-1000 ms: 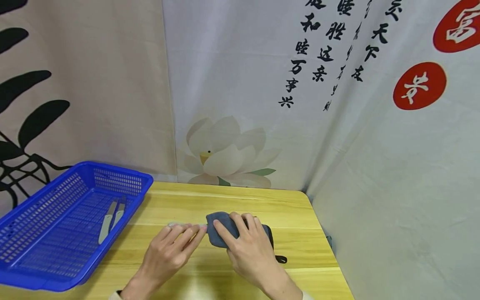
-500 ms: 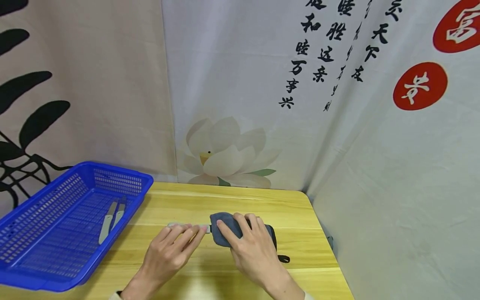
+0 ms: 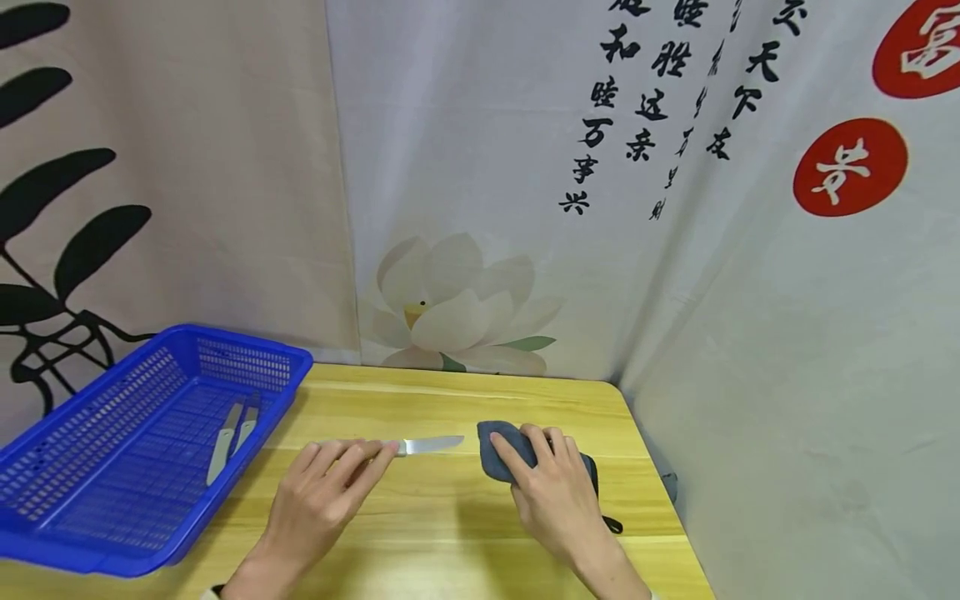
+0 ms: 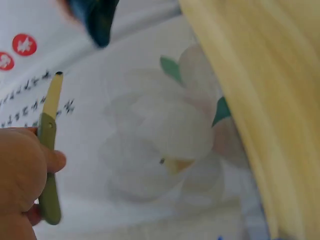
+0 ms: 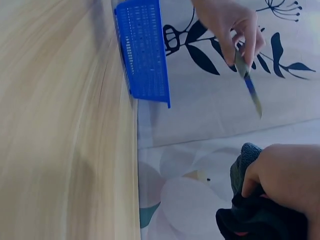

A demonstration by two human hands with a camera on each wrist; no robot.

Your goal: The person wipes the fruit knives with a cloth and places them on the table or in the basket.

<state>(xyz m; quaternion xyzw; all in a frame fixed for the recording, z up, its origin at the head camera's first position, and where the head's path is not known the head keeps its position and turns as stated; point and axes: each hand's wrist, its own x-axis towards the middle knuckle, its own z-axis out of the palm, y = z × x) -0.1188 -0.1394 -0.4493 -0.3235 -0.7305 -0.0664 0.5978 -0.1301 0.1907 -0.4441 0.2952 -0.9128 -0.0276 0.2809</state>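
Observation:
My left hand (image 3: 318,492) pinches a small knife (image 3: 435,444) by its pale handle, blade pointing right. In the left wrist view the whole knife (image 4: 48,185) shows, its handle between thumb and fingers. To the right, my right hand (image 3: 558,500) grips a soft blue-grey pouch (image 3: 497,454) with dark edging and a black loop (image 3: 612,525). A short gap separates the blade tip from the pouch's near end. The right wrist view has the pouch (image 5: 241,172) bunched under my fingers; what is inside it is hidden.
A blue plastic basket (image 3: 82,562) stands on the table's left side. In it lie two slim pieces with pale handles (image 3: 221,446), one seemingly a fork. The wooden table (image 3: 420,533) meets a printed cloth backdrop (image 3: 465,167) behind and on the right.
The blade, hidden in the pouch earlier, is now out in view. My right hand has moved right with the pouch; my left hand, with the knife, has shifted slightly left.

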